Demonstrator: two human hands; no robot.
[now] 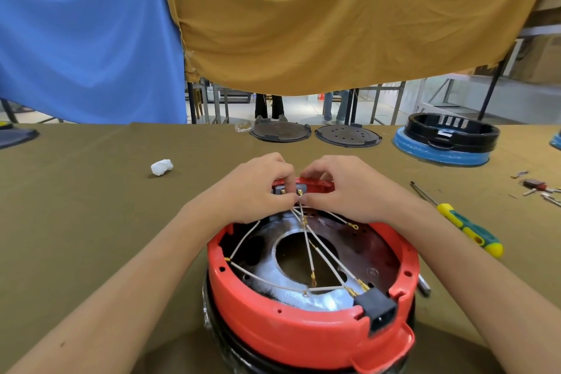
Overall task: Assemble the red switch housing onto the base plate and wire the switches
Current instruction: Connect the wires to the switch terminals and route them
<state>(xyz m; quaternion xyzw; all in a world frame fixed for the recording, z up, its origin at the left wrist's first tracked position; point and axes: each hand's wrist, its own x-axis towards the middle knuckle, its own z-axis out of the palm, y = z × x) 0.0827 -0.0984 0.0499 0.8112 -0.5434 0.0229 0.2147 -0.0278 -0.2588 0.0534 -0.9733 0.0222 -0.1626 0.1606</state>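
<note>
From the head camera, a round red housing (303, 322) sat at the near edge of a table (91, 191) covered in olive cloth, resting on a black ring wrapped in clear film, its open side up so that a shiny metal plate (273, 258) with a large round hole showed inside. Both hands were at the far rim of the housing, well beyond its middle, forearms reaching in from either side of it. The left hand (258, 188) had its fingers curled and pinched the ends of thin white wires (309, 249) just beside a small switch block (288, 190) with brass terminals set into the far rim. The right hand (343, 188) met it there, thumb and forefinger closed on the same wire ends, the fingertips of the two hands touching or nearly so; exactly which wire each held could not be told. The wires fanned back across the plate toward the viewer, some ending in brass lugs, and a black plug socket (376, 308) sat in the near right rim. To the right of the housing lay a screwdriver (455, 215) with a yellow and green handle. A crumpled white wad (161, 167) lay off to the left. Along the far edge stood two dark round plates (280, 132) and a black ring on a blue base (446, 140), with blue and mustard cloths hanging behind.
</note>
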